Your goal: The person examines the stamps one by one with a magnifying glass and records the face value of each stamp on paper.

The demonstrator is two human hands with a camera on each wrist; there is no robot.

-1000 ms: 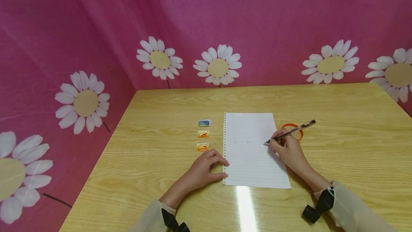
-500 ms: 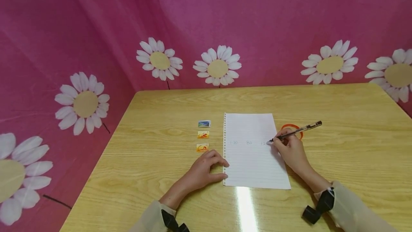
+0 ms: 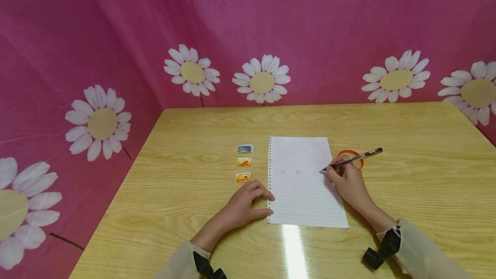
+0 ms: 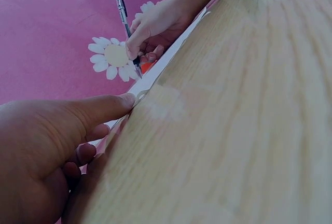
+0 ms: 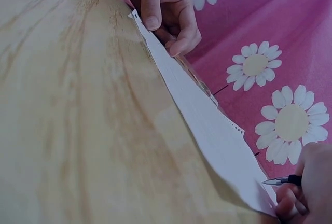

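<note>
A sheet of lined paper (image 3: 302, 201) with punched holes down its left side lies on the wooden table. Pencil-thin figures run across its middle, reading about "120", "80" and a third number partly under the pen tip. My right hand (image 3: 350, 184) pinches a black-and-clear pen (image 3: 360, 156), its tip at the paper near the right side. My left hand (image 3: 244, 203) rests at the paper's left edge, thumb and fingertips touching the holed margin. In the left wrist view the left thumb (image 4: 104, 109) presses on that edge; the right wrist view shows the pen's metal tip (image 5: 272, 181) over the sheet.
Three small picture cards stand in a column left of the paper: a blue one (image 3: 245, 149), a yellow one (image 3: 244, 162) and another yellow one (image 3: 242, 177). An orange-red ring (image 3: 362, 162) lies behind the right hand. Pink flowered cloth (image 3: 310, 33) hangs behind the table.
The pen in my right hand has moved slightly right, then a little back left, and a "2"-like digit has appeared after the "1" of the third number. My left hand stays in place.
</note>
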